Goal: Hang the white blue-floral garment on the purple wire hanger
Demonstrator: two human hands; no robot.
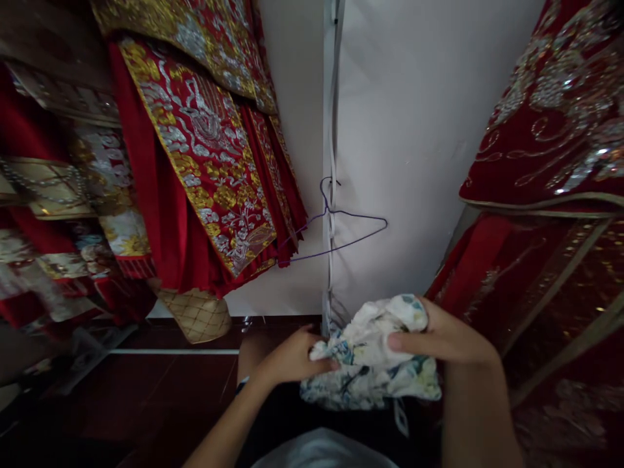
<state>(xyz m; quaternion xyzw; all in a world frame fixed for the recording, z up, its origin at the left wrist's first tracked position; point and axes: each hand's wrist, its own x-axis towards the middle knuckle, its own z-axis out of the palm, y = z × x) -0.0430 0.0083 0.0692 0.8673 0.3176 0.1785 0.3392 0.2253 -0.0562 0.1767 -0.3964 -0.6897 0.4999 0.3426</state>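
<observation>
Both hands grip the bunched cloth (373, 354) from either end: left hand (292, 357) closed on its left edge, right hand (441, 341) clasping the top-right; hanger (341, 224) hangs above.

A crumpled white cloth printed with blue and yellow-green flowers (371, 357) is bunched up in mid-air, low in the view. Its folds hang loosely, and a small white tag dangles beneath its lower edge.

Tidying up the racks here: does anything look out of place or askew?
The purple wire hanger hangs bare and tilted on the white wall strip. Both hands, left hand and right hand, hold a bunched floral cloth.
</observation>
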